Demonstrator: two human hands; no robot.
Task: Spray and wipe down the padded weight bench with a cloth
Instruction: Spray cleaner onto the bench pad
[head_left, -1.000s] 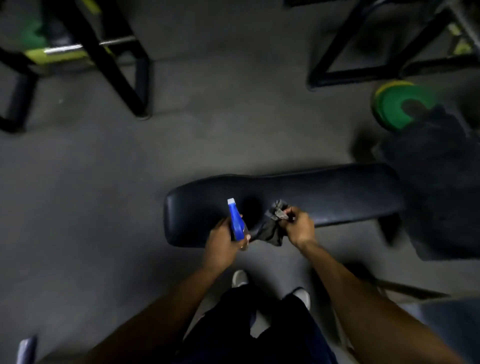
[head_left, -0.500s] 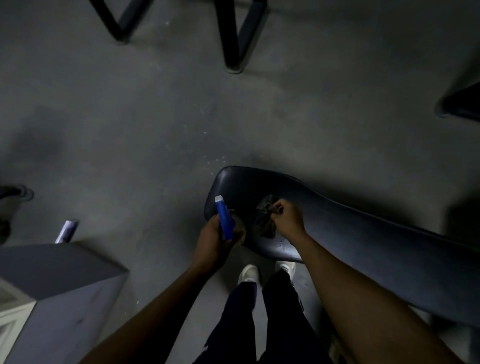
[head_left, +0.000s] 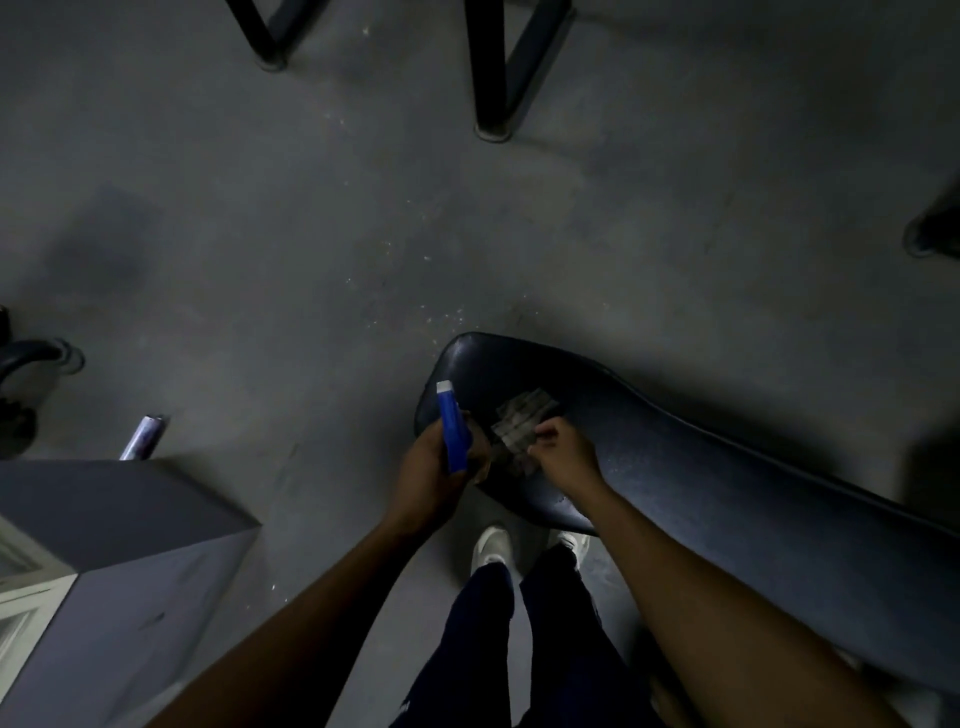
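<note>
The dark padded weight bench (head_left: 701, 467) runs from the centre of the view down to the right edge. A grey cloth (head_left: 519, 423) lies spread on its near-left end. My right hand (head_left: 563, 452) holds the cloth's right edge with curled fingers, resting on the pad. Just left of the cloth, my left hand (head_left: 434, 467) grips a blue spray bottle (head_left: 452, 428) with its white tip pointing up and away, at the bench's left end.
A grey box-like block (head_left: 119, 545) stands at the lower left, with a small purple cylinder (head_left: 143, 435) lying on the floor behind it. Black frame legs (head_left: 491, 78) stand at the top. My feet in white shoes (head_left: 493, 545) are beside the bench.
The view has swung so the bench now slants down to the right. The cloth, bunched up before, now lies spread flatter on the pad. The bottle stays in my left hand.
</note>
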